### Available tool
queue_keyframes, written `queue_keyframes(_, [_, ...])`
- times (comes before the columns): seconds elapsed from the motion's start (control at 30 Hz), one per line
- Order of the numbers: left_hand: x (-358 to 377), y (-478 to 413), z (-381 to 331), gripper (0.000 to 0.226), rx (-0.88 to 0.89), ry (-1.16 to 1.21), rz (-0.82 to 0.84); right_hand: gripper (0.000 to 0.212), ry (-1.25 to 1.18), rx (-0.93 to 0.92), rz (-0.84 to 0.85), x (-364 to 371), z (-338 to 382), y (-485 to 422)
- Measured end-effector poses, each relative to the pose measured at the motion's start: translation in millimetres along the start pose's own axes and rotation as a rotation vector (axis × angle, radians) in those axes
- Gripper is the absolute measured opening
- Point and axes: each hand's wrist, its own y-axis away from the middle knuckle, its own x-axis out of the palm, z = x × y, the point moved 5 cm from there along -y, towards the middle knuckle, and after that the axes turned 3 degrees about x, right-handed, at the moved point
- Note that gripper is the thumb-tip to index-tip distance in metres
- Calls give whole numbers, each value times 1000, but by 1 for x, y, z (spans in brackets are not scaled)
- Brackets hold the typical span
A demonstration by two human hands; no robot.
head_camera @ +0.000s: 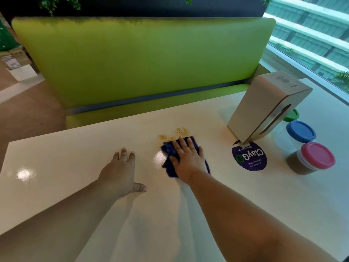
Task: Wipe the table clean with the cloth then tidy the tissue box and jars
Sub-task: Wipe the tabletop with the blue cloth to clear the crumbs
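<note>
My right hand (187,159) presses flat on a dark blue cloth (167,151) in the middle of the cream table (75,152). Just beyond the cloth lies a patch of golden-brown crumbs (177,133). My left hand (120,171) rests flat on the table to the left, fingers spread, holding nothing. A beige tissue box (264,106) stands upright on its end at the right. Beside it are three jars: a pink-lidded one (317,155) nearest, a blue-lidded one (300,131) behind it, and a green lid (292,114) partly hidden by the box.
A round purple sticker (249,157) is stuck to the table at the foot of the tissue box. A green bench seat (141,59) runs along the far edge. A window (311,35) lines the right side.
</note>
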Motion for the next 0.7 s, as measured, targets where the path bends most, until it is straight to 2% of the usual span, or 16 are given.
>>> queue_keyframes(0.17, [-4, 1, 0, 127, -4, -9, -1, 60, 32, -323, 25, 8, 9, 22])
queue_keyframes(0.23, [-9, 1, 1, 123, -9, 7, -46, 59, 31, -280, -7, 3, -12, 13])
queue_keyframes(0.3, [-16, -2, 2, 114, -1, 53, -119, 54, 18, -130, -29, -3, -32, -4])
queue_keyframes(0.4, [-21, -13, 6, 116, 15, 117, -193, 55, 32, 5, -58, -5, -26, -22])
queue_keyframes(0.47, [-21, -25, 6, 120, 8, 156, -195, 57, 22, -33, -56, -2, -8, -22])
queue_keyframes(0.6, [-20, -43, 12, 125, -34, 187, -149, 55, 39, -266, -8, 3, 1, -5])
queue_keyframes(0.7, [-14, -47, 18, 125, -41, 135, -101, 53, 13, -255, -46, -4, -26, -8])
